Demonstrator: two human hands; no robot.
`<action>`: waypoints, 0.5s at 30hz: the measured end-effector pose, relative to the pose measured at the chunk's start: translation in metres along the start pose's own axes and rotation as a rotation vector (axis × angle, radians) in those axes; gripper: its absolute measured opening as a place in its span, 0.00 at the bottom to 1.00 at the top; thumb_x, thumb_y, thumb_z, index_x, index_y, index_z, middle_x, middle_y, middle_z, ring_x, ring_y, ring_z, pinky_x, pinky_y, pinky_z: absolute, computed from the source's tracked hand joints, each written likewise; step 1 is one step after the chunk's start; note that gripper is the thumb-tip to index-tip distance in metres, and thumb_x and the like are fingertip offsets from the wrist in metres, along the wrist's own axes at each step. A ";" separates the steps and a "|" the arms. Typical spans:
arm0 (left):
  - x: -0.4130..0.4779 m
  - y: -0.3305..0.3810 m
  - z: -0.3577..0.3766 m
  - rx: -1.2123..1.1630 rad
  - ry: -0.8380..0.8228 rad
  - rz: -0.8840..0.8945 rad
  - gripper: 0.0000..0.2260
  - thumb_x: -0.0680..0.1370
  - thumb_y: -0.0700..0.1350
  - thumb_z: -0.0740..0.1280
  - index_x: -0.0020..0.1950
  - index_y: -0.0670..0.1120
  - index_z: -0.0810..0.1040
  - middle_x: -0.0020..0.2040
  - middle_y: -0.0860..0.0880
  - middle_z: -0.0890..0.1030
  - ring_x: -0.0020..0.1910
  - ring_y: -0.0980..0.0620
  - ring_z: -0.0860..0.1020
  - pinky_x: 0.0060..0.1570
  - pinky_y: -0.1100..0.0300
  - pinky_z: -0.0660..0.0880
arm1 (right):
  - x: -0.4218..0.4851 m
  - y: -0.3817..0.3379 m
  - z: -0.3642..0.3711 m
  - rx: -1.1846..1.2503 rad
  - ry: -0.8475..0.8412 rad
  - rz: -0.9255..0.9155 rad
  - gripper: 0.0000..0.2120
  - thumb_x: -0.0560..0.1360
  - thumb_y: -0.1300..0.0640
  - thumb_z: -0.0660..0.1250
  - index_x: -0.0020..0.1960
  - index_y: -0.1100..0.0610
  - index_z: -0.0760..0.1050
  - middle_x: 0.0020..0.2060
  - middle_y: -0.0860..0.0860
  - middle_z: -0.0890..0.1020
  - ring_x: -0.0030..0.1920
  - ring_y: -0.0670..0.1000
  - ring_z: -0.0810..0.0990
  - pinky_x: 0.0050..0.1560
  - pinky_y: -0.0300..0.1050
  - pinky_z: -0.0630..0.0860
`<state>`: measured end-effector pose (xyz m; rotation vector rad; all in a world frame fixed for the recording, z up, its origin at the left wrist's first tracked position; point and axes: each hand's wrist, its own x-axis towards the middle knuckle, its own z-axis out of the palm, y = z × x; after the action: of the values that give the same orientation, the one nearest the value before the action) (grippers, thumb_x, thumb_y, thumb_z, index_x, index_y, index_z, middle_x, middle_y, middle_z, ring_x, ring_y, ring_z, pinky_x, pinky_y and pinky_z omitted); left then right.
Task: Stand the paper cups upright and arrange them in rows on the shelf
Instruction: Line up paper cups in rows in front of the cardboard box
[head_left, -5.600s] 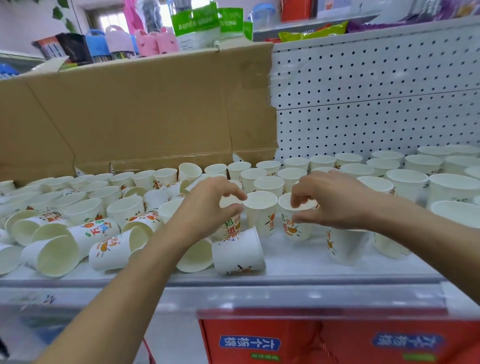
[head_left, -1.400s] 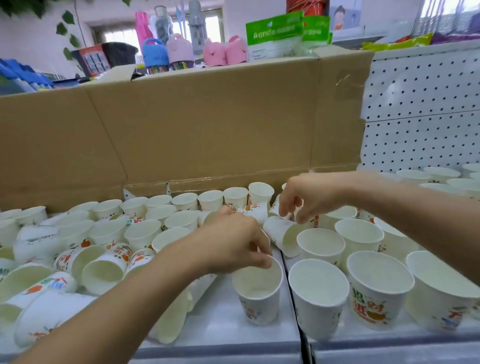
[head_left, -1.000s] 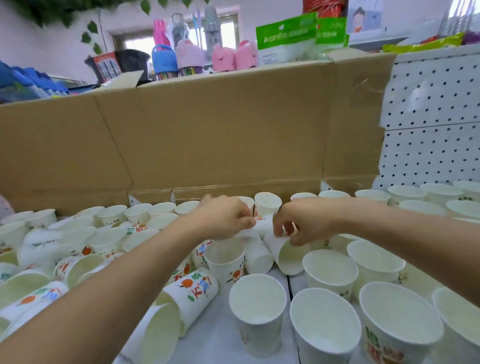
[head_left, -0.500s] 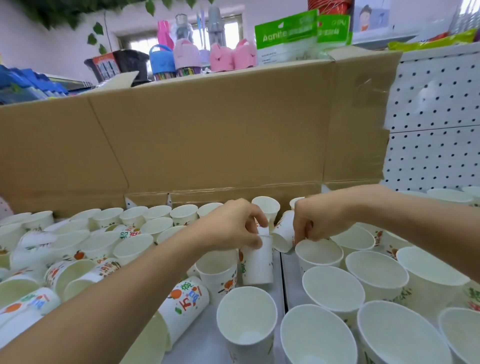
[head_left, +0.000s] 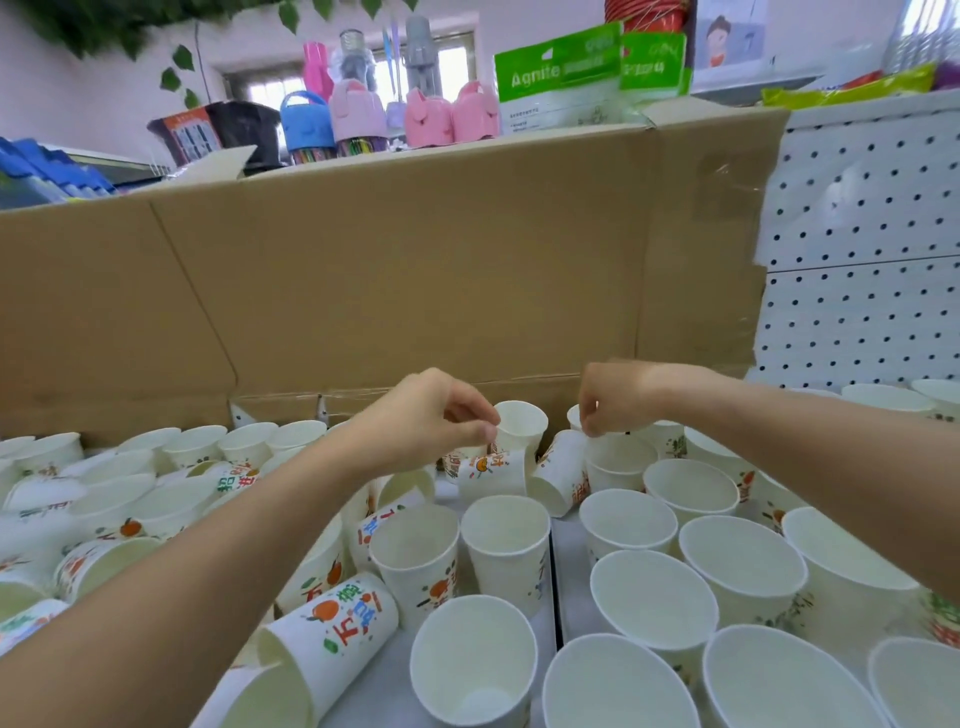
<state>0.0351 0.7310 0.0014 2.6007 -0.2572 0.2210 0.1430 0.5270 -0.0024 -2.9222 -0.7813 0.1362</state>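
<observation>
Many white paper cups with orange print cover the shelf (head_left: 387, 688). Upright cups (head_left: 740, 564) stand in rows at the front and right. Toppled cups (head_left: 332, 623) lie in a heap at the left. My left hand (head_left: 423, 421) pinches the top end of a printed cup (head_left: 493, 473), just in front of a small upright cup (head_left: 520, 423). My right hand (head_left: 618, 397) reaches down with curled fingers and pinches the raised end of a tilted cup (head_left: 561, 475), whose mouth points down and left. Both held cups sit mid-shelf, close together.
A tall cardboard box wall (head_left: 415, 270) runs along the back of the shelf. White pegboard (head_left: 857, 260) backs the right side. A dark seam (head_left: 554, 582) splits the two shelf panels. Bottles and green packets (head_left: 561, 78) sit above the box.
Both hands have risen a little and moved apart. The cup in my left hand stands lower among the others; the cup in my right hand has tipped further, mouth downward.
</observation>
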 end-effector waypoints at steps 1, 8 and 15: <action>0.007 -0.005 0.003 0.035 -0.024 -0.020 0.07 0.76 0.47 0.71 0.53 0.50 0.83 0.45 0.56 0.84 0.45 0.62 0.81 0.47 0.67 0.77 | 0.002 0.001 0.001 0.011 0.017 0.001 0.12 0.74 0.59 0.65 0.51 0.66 0.79 0.33 0.57 0.75 0.33 0.52 0.68 0.33 0.42 0.64; 0.040 -0.020 0.035 0.296 -0.216 -0.060 0.27 0.70 0.50 0.76 0.67 0.49 0.74 0.59 0.51 0.78 0.56 0.52 0.76 0.58 0.57 0.74 | 0.012 0.000 0.007 -0.023 0.038 -0.052 0.07 0.72 0.59 0.65 0.45 0.57 0.82 0.44 0.56 0.83 0.37 0.55 0.79 0.37 0.43 0.71; 0.051 -0.027 0.049 0.462 -0.270 -0.049 0.29 0.68 0.56 0.75 0.66 0.55 0.70 0.60 0.53 0.76 0.57 0.50 0.74 0.58 0.53 0.73 | 0.011 -0.012 0.009 -0.129 0.019 0.000 0.13 0.72 0.52 0.70 0.33 0.54 0.68 0.33 0.49 0.75 0.33 0.53 0.74 0.36 0.43 0.71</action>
<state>0.0955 0.7215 -0.0431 3.0928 -0.2596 -0.1048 0.1454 0.5430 -0.0101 -3.0390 -0.8169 0.0602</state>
